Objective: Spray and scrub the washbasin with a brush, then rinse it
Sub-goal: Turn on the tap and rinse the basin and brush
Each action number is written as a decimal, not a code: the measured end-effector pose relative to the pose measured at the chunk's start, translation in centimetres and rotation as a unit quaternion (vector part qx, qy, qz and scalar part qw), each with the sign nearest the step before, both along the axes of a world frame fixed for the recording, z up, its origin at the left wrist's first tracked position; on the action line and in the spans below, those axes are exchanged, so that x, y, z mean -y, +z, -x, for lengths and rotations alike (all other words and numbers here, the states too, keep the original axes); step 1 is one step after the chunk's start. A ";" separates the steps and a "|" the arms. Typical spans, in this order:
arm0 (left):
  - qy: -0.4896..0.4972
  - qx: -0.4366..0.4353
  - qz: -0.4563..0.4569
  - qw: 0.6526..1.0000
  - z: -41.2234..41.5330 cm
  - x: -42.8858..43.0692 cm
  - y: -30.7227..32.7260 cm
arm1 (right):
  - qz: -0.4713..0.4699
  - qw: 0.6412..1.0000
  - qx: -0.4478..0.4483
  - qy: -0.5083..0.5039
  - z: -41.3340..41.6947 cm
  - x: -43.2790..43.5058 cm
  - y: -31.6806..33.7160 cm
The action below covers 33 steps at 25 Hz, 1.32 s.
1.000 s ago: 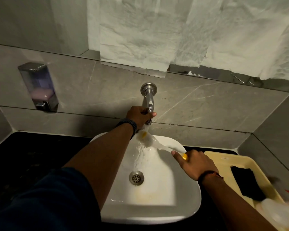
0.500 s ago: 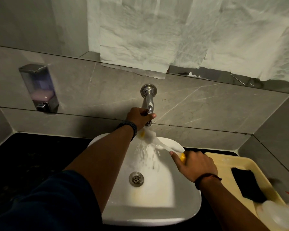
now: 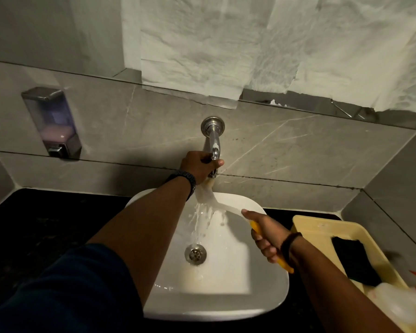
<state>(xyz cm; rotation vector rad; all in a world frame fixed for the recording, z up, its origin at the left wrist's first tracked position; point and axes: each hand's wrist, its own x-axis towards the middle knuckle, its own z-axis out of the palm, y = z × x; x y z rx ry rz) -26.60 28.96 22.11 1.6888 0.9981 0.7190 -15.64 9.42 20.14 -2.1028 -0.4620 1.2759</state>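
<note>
A white washbasin (image 3: 269, 292) sits on a black counter, with a steel drain (image 3: 195, 254) in its middle. My left hand (image 3: 198, 165) grips the chrome wall tap (image 3: 213, 138) at its spout end. Water runs from the tap and splashes into the basin. My right hand (image 3: 268, 233) is shut on the yellow handle of a brush (image 3: 223, 206). Its white head is raised under the spout, in the stream, blurred.
A cream tray (image 3: 322, 230) on the right of the counter holds a black pad (image 3: 353, 260) and a white spray bottle with a red trigger (image 3: 394, 304). A soap dispenser (image 3: 52, 122) hangs on the left wall. The black counter (image 3: 46, 231) stretches left.
The brush head has risen from the basin's back rim to just under the spout. My right hand has turned, so more of the yellow handle shows. My left hand stays on the tap.
</note>
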 end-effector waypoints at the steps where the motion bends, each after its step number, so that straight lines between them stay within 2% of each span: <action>1: 0.000 0.002 0.002 1.000 0.0 0.0 0.0 | -0.036 0.992 0.119 0.028 0.3 0.0 -0.3; 2: 0.000 0.006 0.007 1.000 0.1 0.1 0.0 | -0.052 0.960 0.266 0.070 0.6 0.1 -0.6; 4: -0.001 0.015 0.015 1.000 0.1 0.2 -0.1 | 0.001 0.832 0.527 0.172 1.0 0.3 -1.2; 5: -0.001 0.017 0.014 1.000 0.0 0.3 -0.1 | 0.011 0.781 0.593 0.194 1.1 0.1 -1.4; 6: 0.000 0.019 0.010 1.000 0.0 0.3 -0.1 | 0.018 0.764 0.614 0.197 1.2 -0.1 -1.6; 7: 0.002 0.020 0.006 1.000 0.0 0.4 -0.1 | 0.025 0.790 0.583 0.187 1.2 -0.3 -1.7; 8: 0.001 0.021 0.007 1.000 0.1 0.4 -0.1 | 0.011 0.853 0.499 0.149 1.2 -0.4 -1.6; 9: -0.007 0.024 0.014 1.000 0.2 0.3 -0.2 | -0.025 0.926 0.367 0.087 1.2 -0.5 -1.4; 10: -0.018 0.028 0.023 0.999 0.4 0.3 -0.3 | -0.045 0.974 0.223 0.019 1.1 -0.5 -1.2; 11: -0.031 0.029 0.025 0.999 0.5 0.2 -0.4 | -0.037 0.992 0.118 -0.024 0.9 -0.3 -1.1; 12: -0.038 0.017 0.011 0.999 0.4 0.2 -0.6 | -0.023 0.996 0.078 -0.038 0.6 -0.1 -1.1; 15: 0.048 -0.106 -0.111 0.987 -1.0 0.9 -1.1 | -0.034 0.993 0.109 -0.011 0.1 0.5 -1.0; 17: 0.118 -0.136 -0.179 0.967 -2.1 1.8 -1.0 | -0.087 0.972 0.218 0.025 0.0 0.8 -1.2; 18: 0.133 -0.136 -0.214 0.958 -2.3 2.1 -1.1 | -0.084 0.943 0.315 0.067 0.0 1.1 -1.3; 19: 0.129 -0.149 -0.271 0.942 -2.3 2.0 -1.2 | -0.058 0.898 0.422 0.114 0.0 1.4 -1.6; 21: 0.078 -0.205 -0.410 0.885 -1.8 1.5 -1.6 | -0.018 0.790 0.591 0.165 0.0 2.1 -2.4; 22: 0.047 -0.228 -0.452 0.861 -1.3 1.1 -1.7 | -0.016 0.753 0.632 0.180 -0.1 2.4 -2.5; 23: 0.021 -0.241 -0.473 0.847 -1.0 0.8 -1.8 | -0.016 0.734 0.651 0.194 -0.2 2.6 -2.7; 26: -0.028 -0.243 -0.480 0.843 -0.6 0.7 -1.6 | -0.016 0.708 0.668 0.229 -1.1 3.3 -2.6; 33: -0.054 -0.253 -0.466 0.846 -0.1 0.7 -1.1 | -0.022 0.691 0.692 0.206 -1.9 3.2 -2.4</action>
